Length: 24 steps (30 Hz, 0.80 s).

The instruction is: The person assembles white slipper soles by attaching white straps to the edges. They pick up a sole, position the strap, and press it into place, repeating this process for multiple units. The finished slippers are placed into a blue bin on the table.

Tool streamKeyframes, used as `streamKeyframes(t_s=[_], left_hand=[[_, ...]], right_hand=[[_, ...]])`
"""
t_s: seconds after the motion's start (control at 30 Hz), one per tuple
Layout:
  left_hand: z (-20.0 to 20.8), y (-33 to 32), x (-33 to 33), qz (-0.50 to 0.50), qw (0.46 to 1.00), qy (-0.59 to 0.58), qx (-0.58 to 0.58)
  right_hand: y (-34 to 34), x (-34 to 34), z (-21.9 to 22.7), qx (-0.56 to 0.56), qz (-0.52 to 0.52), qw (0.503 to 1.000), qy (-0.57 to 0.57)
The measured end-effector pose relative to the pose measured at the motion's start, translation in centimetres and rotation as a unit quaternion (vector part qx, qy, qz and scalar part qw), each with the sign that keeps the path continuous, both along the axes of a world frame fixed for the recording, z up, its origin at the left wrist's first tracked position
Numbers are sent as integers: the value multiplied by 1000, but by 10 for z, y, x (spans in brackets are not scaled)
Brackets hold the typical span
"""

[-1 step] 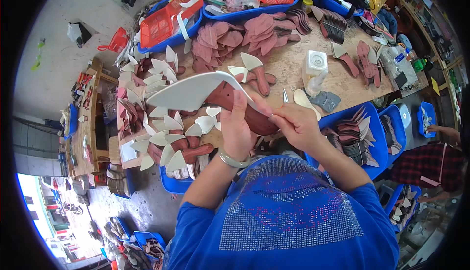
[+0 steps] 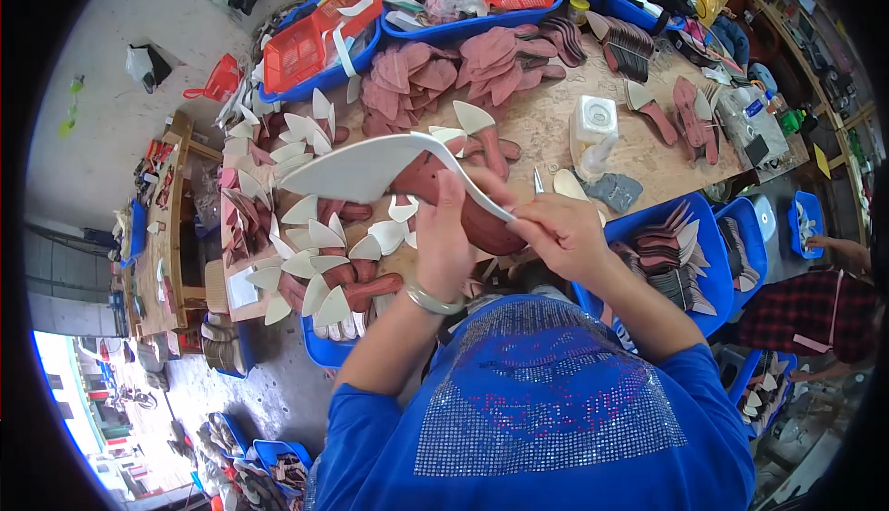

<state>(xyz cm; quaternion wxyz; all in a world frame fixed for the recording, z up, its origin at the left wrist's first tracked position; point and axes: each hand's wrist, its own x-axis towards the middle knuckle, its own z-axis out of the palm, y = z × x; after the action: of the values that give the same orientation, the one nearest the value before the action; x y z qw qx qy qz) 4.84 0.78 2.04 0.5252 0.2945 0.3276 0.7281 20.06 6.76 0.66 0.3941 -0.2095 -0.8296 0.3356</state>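
The left hand [image 2: 444, 247] clasps a pink-brown insole [image 2: 494, 233] above the cluttered surface [image 2: 662, 173]; the right hand [image 2: 565, 238] pinches its white edging [image 2: 352, 174] at one end. Apparent step: seating the edging; continuing calls for steady tension and close alignment.

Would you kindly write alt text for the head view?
A person's left hand and right hand hold a white-and-red sole piece over a wooden table. Similar pieces cover its left side; a blue bin stands right.

Place: shoe-parts workshop | broad workbench [image 2: 669, 170] | heaped sole pieces [image 2: 407, 81] | filled blue bins [image 2: 463, 32]
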Motion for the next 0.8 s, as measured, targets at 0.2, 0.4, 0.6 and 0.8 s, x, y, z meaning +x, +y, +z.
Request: streamKeyframes(t_s=[0.2, 0.4, 0.6, 0.8], left_hand=[[30, -14, -41, -140, 721, 671, -101], [36, 32, -36, -115, 521, 837, 124], [35, 28, -30, -380, 652, 645, -122], [54, 15, -16, -366, 767, 507, -146]], right_hand=[[43, 22, 23, 117, 7, 991, -62], [28, -5, 32, 168, 93, 978, -88], [46, 17, 28, -412, 97, 906, -20], [42, 34, 22, -418, 66, 888, 178]])
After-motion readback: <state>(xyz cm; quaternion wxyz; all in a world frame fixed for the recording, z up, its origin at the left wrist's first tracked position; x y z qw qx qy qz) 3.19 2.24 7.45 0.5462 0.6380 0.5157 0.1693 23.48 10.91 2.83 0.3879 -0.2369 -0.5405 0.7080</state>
